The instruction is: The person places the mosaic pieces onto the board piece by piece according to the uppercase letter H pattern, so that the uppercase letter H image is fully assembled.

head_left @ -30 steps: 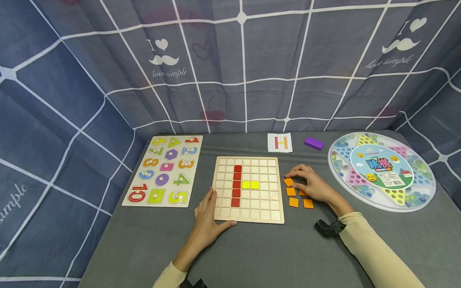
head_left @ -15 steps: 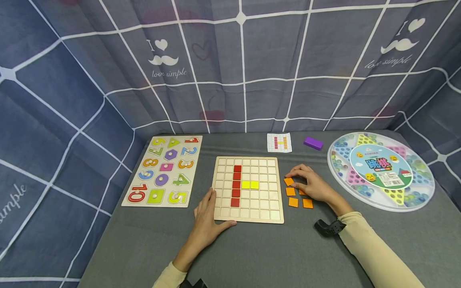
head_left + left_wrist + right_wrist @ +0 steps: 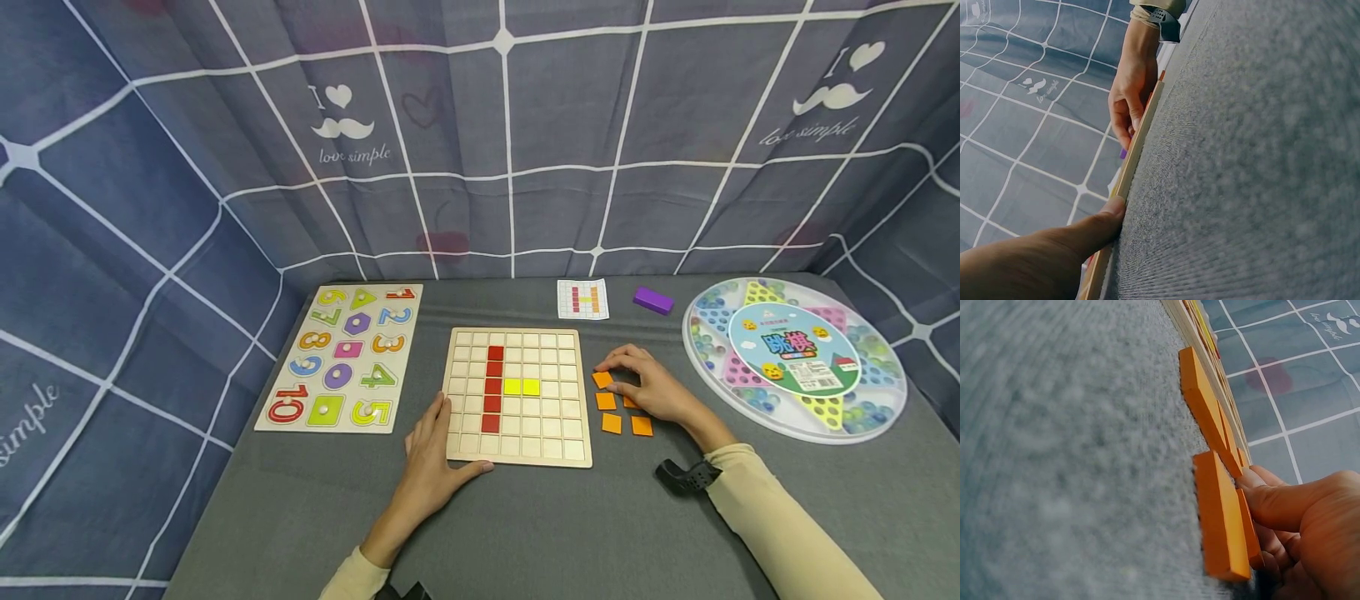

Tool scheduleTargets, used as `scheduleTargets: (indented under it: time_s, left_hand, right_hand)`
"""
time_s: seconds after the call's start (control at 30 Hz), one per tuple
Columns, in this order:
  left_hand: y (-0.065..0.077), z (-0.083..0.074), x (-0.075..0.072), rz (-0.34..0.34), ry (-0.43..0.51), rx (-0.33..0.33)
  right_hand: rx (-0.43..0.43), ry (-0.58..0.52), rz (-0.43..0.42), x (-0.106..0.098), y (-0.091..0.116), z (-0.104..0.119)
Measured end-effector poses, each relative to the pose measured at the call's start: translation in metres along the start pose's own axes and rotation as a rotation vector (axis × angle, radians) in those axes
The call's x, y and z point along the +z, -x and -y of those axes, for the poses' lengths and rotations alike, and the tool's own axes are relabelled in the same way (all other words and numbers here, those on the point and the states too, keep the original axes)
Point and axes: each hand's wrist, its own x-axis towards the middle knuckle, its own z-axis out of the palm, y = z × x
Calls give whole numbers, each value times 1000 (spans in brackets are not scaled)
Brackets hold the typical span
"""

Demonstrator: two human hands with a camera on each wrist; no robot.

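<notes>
Right grip point(image 3: 651, 387), head view: thumb and forefinger pinching one orange tile point(image 3: 602, 380), plain, flat and square, at the counter point(image 3: 562, 533) just right of the grid board point(image 3: 552, 425). We count four more orange tiles point(image 3: 612, 423) close by, alike in colour and shape, one partly hidden by the grip. Left grip point(image 3: 431, 458): released, fingers extended along the board's left edge, thumb at its near edge. Grid board: pale wood, divided into square cells; five red tiles point(image 3: 492, 386) in one column, two yellow tiles point(image 3: 512, 387) running right from the middle red. Also listed: printed card point(image 3: 582, 299), purple block point(image 3: 652, 301), number board point(image 3: 337, 358), round game board point(image 3: 795, 358).

Left wrist view: we record the left thumb against the board's pale edge, the right grip beyond, a sliver of orange past the board's far end.

Right wrist view: we note the orange tiles as thick, unmarked slabs, straight-edged, one face darker than the other; the rearmost are partly hidden. Thumb tip at the tiles, near the board's wooden rim.
</notes>
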Motion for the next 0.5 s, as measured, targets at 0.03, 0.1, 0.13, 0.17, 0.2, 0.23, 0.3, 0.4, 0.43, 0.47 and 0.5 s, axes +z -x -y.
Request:
scheduleTargets:
  time_s: [0.03,0.1,0.13,0.17,0.2,0.23,0.3,0.4,0.43,0.47,0.5]
  left_hand:
    - [0,0,0,0,1,0]
    - [0,-1,-1,0,4,-1]
    - [0,0,-1,0,2,0]
    - [0,0,-1,-1,0,1]
    - [0,0,-1,-2,0,2]
    - [0,0,0,-2,-1,3]
    - [0,0,0,-2,0,6]
    - [1,0,-1,-2,4,9]
    - [1,0,-1,-2,5,10]
    - [1,0,-1,-1,5,11]
    - [1,0,-1,-1,5,12]
  right_hand:
    - [-3,-1,-2,0,0,0]
    - [-7,-1,-6,0,0,0]
    - [-8,-1,-8,0,0,0]
    - [-10,0,-10,0,0,0]
    - [-11,0,-11,0,0,0]
    - [-12,2,-13,0,0,0]
    - [-14,3,-14,0,0,0]
    - [-14,5,-15,0,0,-1]
    - [-15,5,-15,0,0,-1]
    - [-14,4,-16,0,0,-1]
    - [-15,3,-16,0,0,-1]
